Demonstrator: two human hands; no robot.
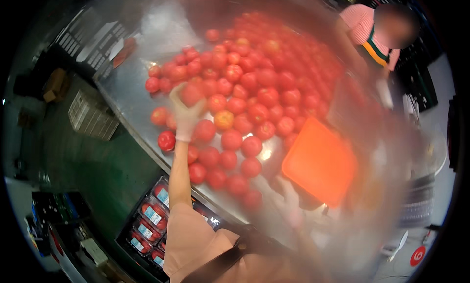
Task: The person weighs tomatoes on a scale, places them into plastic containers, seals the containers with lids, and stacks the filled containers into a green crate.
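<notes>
My left hand (185,114), in a pale glove, is closed around a red tomato (192,94) at the left part of a large tomato heap (253,74). Loose tomatoes (208,156) lie between that arm and the middle of the metal table (130,92). A yellowish-orange tomato (223,120) sits just right of the left hand. My right hand (290,204) is low on the right, blurred by haze on the picture. It is close to the lower left edge of an orange plastic tray (321,163); whether its fingers hold anything is unclear.
Below the table's edge, a black crate (123,239) holds clear packs of tomatoes (152,215) with labels. Across the table at upper right stands another person (361,30). A pale crate (91,116) rests on the green floor (95,165) at left.
</notes>
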